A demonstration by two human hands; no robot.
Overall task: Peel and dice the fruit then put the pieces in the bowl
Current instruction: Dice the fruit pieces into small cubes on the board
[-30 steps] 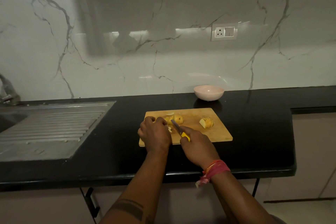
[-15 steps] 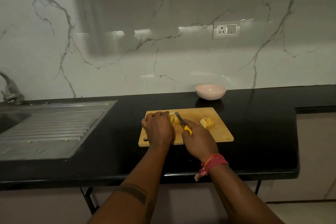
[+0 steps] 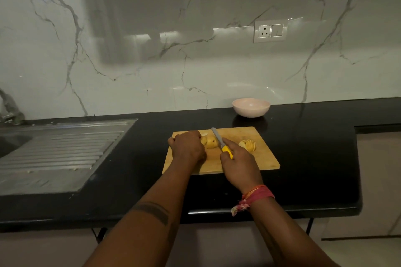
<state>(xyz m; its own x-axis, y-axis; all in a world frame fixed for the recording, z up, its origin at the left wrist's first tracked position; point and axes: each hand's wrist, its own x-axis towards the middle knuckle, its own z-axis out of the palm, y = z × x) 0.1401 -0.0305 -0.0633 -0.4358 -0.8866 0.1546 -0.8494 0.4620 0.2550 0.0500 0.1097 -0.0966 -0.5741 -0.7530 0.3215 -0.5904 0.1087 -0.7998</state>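
Observation:
A wooden cutting board (image 3: 262, 160) lies on the black counter. On it sits a peeled yellow fruit piece (image 3: 211, 142), and my left hand (image 3: 187, 147) curls over its left side and holds it. My right hand (image 3: 238, 165) grips a knife (image 3: 218, 137) by its yellow handle, the blade pointing away just right of the held piece. A second fruit half (image 3: 248, 145), cut into slices, lies on the right part of the board. A pale pink bowl (image 3: 251, 107) stands behind the board near the wall.
A steel sink drainboard (image 3: 56, 149) fills the counter's left side, with a tap (image 3: 8, 108) at the far left. The black counter (image 3: 314, 158) ends at a step on the right. A wall socket (image 3: 270, 31) sits above the bowl.
The knife blade has moved from the near side of the held fruit piece to its right side, pointing farther away. My left hand shifted slightly over the piece.

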